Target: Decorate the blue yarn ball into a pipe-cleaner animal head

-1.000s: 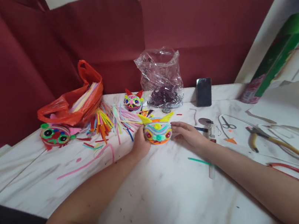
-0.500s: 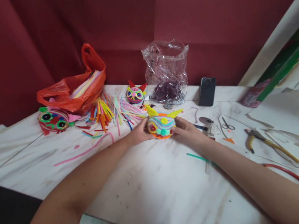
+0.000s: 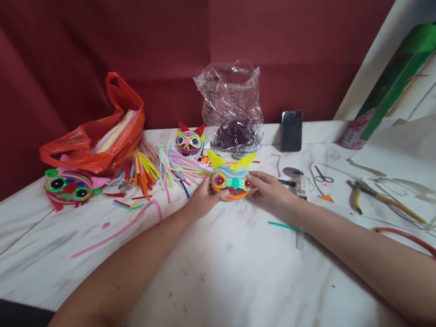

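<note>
A colourful pipe-cleaner animal head (image 3: 229,175) is between my hands over the marble tabletop, its face turned toward me. It has yellow pointed ears, red eyes, a turquoise nose and an orange lower rim. My left hand (image 3: 202,198) is closed on its left side, the thumb along the lower edge. With its fingertips, my right hand (image 3: 272,191) grips the right side near the red eye. Just behind stands a smaller finished head (image 3: 190,141) with red ears. A green pipe cleaner (image 3: 281,225) lies below my right wrist.
At the left, a red plastic bag (image 3: 117,146) holds pipe cleaners, beside a green-eyed head (image 3: 68,187) and loose pipe-cleaner bundles (image 3: 146,171). Farther back are a clear bag (image 3: 232,109) and a phone (image 3: 291,130). Scissors (image 3: 322,175), pliers (image 3: 388,203) and a cable lie right.
The pipe-cleaner head has been tilted so its face and dark mouth show more. My left thumb has come round its lower front. The view has shifted slightly right.
</note>
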`<state>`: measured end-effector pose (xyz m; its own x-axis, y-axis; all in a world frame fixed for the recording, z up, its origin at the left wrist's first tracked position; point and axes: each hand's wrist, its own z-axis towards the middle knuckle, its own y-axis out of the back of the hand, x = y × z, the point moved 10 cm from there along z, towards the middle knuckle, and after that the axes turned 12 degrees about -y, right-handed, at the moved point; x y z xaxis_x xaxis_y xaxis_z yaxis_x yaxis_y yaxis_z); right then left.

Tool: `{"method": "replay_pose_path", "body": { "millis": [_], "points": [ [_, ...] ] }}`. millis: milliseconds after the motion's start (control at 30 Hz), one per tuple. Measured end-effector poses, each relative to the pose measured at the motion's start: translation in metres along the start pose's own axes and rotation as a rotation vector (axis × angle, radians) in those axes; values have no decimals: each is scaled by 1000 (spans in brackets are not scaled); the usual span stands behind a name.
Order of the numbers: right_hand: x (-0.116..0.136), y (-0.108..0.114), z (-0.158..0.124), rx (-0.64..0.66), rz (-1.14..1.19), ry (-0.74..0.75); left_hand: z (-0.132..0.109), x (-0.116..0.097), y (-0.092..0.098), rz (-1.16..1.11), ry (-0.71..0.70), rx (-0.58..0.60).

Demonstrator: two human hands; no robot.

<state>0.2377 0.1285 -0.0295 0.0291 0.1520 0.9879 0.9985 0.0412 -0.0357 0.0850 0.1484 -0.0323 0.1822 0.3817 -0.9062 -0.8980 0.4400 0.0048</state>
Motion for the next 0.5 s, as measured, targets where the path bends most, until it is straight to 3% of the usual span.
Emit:
{"method": "replay_pose_path", "body": {
  "millis": [267, 500],
  "points": [
    [1, -3, 1, 18, 8, -14, -6, -4, 12, 420, -11, -60],
    [-2, -1, 6, 30, 31, -28, -5, -16, 7, 439, -41, -5]
  ]
}}
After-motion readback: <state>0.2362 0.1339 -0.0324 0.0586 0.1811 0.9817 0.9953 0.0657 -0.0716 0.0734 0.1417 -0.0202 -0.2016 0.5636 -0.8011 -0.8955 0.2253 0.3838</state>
